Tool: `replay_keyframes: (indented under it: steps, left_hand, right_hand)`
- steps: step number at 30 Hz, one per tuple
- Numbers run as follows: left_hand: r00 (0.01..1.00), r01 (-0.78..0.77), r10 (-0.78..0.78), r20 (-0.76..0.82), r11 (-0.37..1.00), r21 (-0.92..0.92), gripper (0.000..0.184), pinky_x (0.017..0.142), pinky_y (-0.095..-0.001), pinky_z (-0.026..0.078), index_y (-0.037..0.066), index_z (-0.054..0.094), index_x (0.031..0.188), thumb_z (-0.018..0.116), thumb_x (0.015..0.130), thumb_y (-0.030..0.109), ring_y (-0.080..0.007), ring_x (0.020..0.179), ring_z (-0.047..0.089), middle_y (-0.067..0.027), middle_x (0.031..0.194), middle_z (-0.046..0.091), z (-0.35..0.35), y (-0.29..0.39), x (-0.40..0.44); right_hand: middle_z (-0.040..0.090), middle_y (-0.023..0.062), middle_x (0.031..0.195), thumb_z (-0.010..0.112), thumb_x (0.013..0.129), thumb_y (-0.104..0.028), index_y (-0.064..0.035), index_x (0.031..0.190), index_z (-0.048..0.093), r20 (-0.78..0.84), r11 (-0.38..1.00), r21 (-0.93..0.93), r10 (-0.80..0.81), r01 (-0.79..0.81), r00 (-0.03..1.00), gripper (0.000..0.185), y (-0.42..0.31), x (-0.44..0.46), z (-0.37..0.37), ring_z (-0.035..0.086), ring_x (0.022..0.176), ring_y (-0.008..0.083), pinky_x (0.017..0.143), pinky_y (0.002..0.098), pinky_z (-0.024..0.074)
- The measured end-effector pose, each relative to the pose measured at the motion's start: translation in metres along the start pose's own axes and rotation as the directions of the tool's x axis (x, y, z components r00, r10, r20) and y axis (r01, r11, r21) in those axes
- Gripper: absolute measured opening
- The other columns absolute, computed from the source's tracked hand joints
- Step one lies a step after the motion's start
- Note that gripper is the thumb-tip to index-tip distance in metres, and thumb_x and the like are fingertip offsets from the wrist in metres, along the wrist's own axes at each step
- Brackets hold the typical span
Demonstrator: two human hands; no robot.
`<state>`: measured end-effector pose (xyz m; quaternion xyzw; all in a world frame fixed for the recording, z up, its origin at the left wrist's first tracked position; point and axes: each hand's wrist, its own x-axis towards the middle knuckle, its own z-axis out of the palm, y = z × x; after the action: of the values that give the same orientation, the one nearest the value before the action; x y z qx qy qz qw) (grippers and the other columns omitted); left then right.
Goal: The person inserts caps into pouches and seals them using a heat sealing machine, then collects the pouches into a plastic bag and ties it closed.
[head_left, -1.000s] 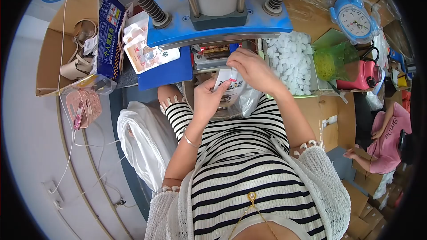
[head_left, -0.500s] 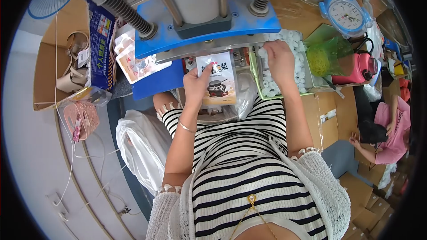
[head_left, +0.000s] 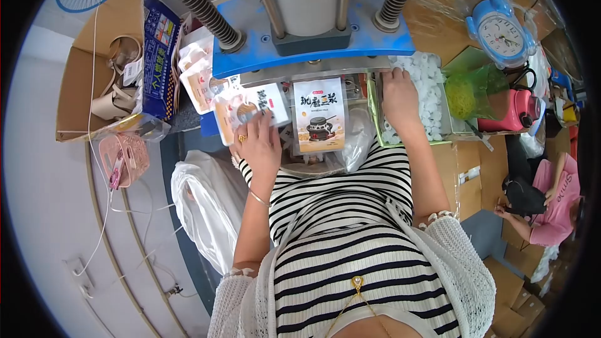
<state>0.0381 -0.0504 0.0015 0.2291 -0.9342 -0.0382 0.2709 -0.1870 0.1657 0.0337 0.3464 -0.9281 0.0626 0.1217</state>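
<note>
My left hand (head_left: 259,145) lies palm down with spread fingers on a printed white-and-tan pouch (head_left: 253,105), left of the press. Under the press's metal edge another soybean milk pouch (head_left: 318,126) stands upright, its printed front facing me and no hand on it. My right hand (head_left: 400,100) reaches into a green-rimmed bin (head_left: 416,143) of small white plastic pieces (head_left: 428,91). Its fingers are bent and close together at the bin's far left; whatever lies between the fingertips is hidden.
A blue press plate (head_left: 313,50) with springs and rods hangs over the work spot. More pouches (head_left: 199,84) lie to the left, beside a carton (head_left: 78,94). A clock (head_left: 501,34) and a pink-red appliance (head_left: 507,103) stand right. Another person in pink (head_left: 554,200) sits farther right.
My left hand has let go of the pouch under the press and moved left onto another pouch. My right hand stays at the bin, fingers lower. The whole view has shifted slightly.
</note>
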Motion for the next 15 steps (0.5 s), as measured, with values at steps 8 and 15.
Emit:
replay_keyframes:
  steps: [8,15]
  left_hand:
    - [0.980,0.010,-0.066,-0.187,0.958,-0.287,0.012,0.078,-0.0352,0.047,0.005,0.069,0.087,0.072,0.076,0.005,-0.0284,0.084,0.059,-0.0109,0.088,0.065,0.019,-0.028,0.016]
    - [0.888,0.099,-0.389,-0.244,0.681,-0.725,0.020,0.076,-0.0361,0.051,-0.002,0.066,0.087,0.066,0.067,-0.002,-0.0258,0.081,0.062,-0.0138,0.086,0.066,0.056,-0.071,0.036]
  right_hand:
    - [0.060,0.0153,0.095,0.059,0.073,0.000,0.0008,0.103,0.058,-0.116,0.980,0.198,0.014,0.009,0.993,0.030,0.003,-0.001,-0.004,0.056,0.093,0.0335,0.078,0.0432,0.0464]
    - [0.057,0.0180,0.084,0.061,0.070,-0.011,-0.0035,0.080,0.059,-0.353,0.848,0.529,0.177,0.040,0.919,0.012,0.000,-0.033,0.028,0.053,0.087,0.0367,0.075,0.0472,0.0433]
